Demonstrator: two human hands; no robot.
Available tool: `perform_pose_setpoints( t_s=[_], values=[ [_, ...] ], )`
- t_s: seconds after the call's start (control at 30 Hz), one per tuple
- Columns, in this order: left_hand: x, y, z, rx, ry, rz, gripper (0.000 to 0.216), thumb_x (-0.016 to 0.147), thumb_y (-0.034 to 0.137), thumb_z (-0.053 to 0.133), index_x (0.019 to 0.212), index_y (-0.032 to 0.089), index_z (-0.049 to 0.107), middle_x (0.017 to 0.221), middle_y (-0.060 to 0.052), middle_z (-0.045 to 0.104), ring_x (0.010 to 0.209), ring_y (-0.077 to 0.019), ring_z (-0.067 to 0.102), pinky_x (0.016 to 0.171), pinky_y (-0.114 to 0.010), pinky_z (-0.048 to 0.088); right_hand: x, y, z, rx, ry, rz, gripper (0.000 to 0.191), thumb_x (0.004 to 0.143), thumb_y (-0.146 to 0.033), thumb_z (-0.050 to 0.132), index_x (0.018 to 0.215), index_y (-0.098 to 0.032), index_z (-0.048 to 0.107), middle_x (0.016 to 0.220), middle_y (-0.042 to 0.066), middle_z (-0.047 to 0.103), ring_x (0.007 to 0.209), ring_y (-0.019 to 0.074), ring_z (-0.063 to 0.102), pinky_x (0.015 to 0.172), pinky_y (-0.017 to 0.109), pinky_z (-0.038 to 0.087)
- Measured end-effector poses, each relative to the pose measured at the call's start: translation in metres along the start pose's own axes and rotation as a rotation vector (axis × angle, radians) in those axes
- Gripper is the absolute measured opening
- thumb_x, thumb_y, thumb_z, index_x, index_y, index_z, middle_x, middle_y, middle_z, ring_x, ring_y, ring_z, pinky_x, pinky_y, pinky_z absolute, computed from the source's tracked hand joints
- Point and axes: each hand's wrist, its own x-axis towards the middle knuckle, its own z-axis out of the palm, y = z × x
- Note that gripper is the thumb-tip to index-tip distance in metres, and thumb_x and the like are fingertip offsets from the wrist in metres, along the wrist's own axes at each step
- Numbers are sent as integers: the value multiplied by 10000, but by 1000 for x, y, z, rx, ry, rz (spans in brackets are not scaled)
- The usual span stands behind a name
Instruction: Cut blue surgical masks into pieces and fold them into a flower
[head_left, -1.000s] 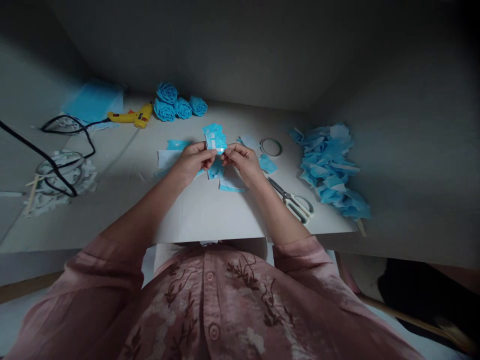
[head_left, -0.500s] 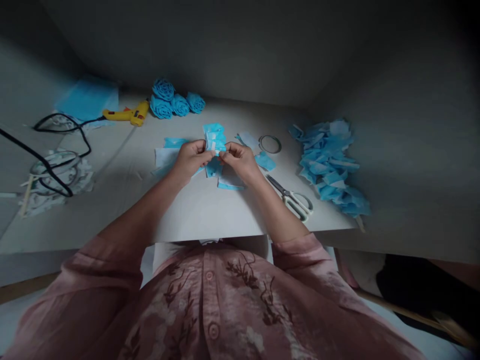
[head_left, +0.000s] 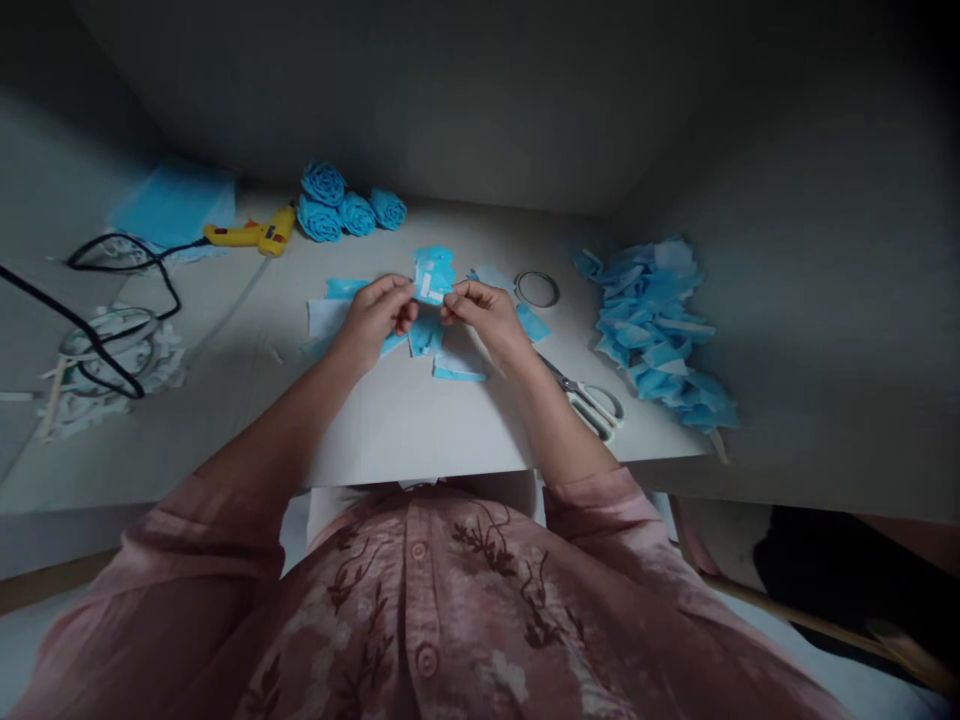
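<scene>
A small blue piece (head_left: 433, 275) is pinched between the left hand (head_left: 371, 320) and the right hand (head_left: 486, 315), and it is held up just above the white table (head_left: 405, 430). The two hands are kept close together, and their fingers are shut on the piece from both sides. More blue scraps (head_left: 456, 368) are seen lying under the hands. At 11 o'clock from the hands, three blue roses (head_left: 346, 205) are set, and a yellow glue gun (head_left: 251, 233) is laid beside them at 10 o'clock. Scissors (head_left: 591, 400) are laid at 4 o'clock, near the right arm. A thin ring (head_left: 538, 289) is seen at 3 o'clock, and a big pile of blue pieces (head_left: 656, 330) is heaped farther out that way.
</scene>
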Motion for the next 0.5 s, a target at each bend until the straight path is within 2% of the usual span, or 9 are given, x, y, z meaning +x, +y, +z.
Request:
perform_pose_setpoints(
  t_s=[0.1,0.17,0.27,0.37,0.5],
  values=[
    [-2,2,1,102,178,139,144,850,240,610,721,213,552,563,48,510,498,-82,416,488,-209,327,2,4,1,-15,80,-35,390,736,-582,840,754,-222,689,733,-12,683,706,127,610,760,291,532],
    [-4,2,4,250,227,264,185,841,207,634,677,205,548,568,49,496,533,-83,411,533,-211,346,3,6,2,-34,98,-55,398,728,-592,838,746,-225,685,717,-20,679,707,127,604,760,295,528],
    [-7,-2,8,400,165,358,121,817,188,676,713,197,616,625,42,559,589,-91,471,588,-221,381,3,8,5,-48,91,-82,402,718,-588,848,743,-219,691,707,-25,678,698,120,589,729,283,505],
    [-7,-9,9,449,125,366,38,805,181,683,770,187,669,675,32,625,622,-98,523,614,-222,396,3,10,6,-31,64,-108,412,717,-595,847,741,-213,695,699,-25,677,690,120,585,711,278,490],
    [-4,-13,8,475,145,358,22,803,196,689,793,176,692,698,20,660,640,-106,557,637,-226,408,3,14,6,-45,50,-131,394,749,-584,818,767,-206,710,725,-13,688,716,131,598,716,279,486]
  ],
)
